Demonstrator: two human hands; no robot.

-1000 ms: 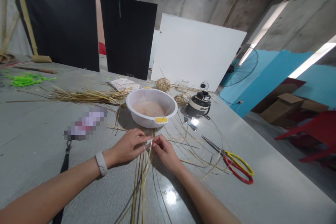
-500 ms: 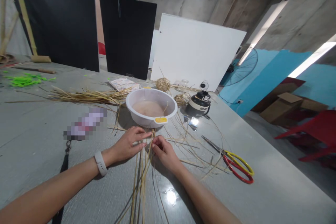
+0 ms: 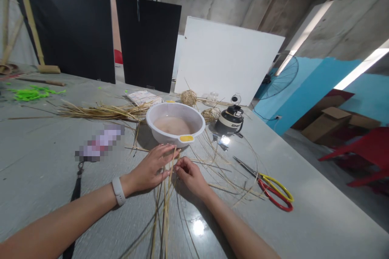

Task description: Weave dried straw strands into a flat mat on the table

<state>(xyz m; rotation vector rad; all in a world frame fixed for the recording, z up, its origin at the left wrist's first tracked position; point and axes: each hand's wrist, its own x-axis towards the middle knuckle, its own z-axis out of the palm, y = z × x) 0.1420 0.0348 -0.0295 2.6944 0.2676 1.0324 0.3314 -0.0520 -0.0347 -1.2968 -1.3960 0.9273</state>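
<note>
White basin (image 3: 158,134), red-yellow scissors (image 3: 259,178), black kettle (image 3: 230,121)

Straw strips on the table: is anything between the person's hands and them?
Nothing visible. The left hand rests on the straw strips and the right hand pinches them, just in front of the white bowl.

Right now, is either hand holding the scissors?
No: the scissors lie on the table apart from the left hand and right hand, which both touch the thin strips.
</note>
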